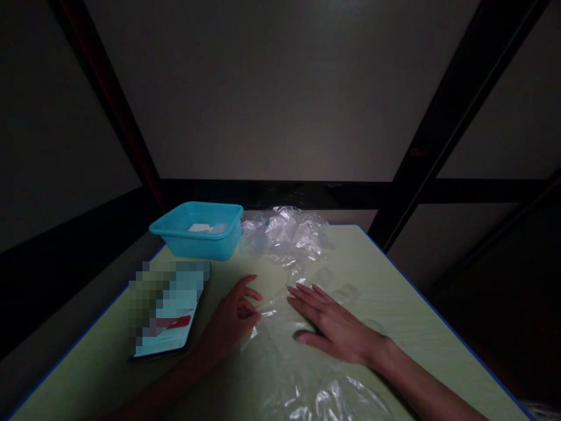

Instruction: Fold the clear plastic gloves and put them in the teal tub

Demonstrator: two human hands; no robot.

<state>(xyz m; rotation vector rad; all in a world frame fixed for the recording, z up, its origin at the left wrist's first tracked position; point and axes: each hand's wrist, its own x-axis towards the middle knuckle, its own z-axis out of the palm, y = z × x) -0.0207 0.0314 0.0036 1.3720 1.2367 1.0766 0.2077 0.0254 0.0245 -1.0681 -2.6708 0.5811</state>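
A thin clear plastic bag lies spread and wrinkled over the table between my hands and toward the near edge. My left hand is at its left side, thumb and a finger pinched on the film's edge while the other fingers curl loosely apart. Flat on the plastic, my right hand presses down with its fingers stretched out and thumb spread. Farther back sits a crumpled heap of clear plastic; whether it joins the piece under my hands I cannot tell.
A turquoise plastic basin with white pieces inside stands at the back left. Nearer on the left lies a phone or tablet, partly blurred out. The pale green table has a blue edge, with a wall behind it.
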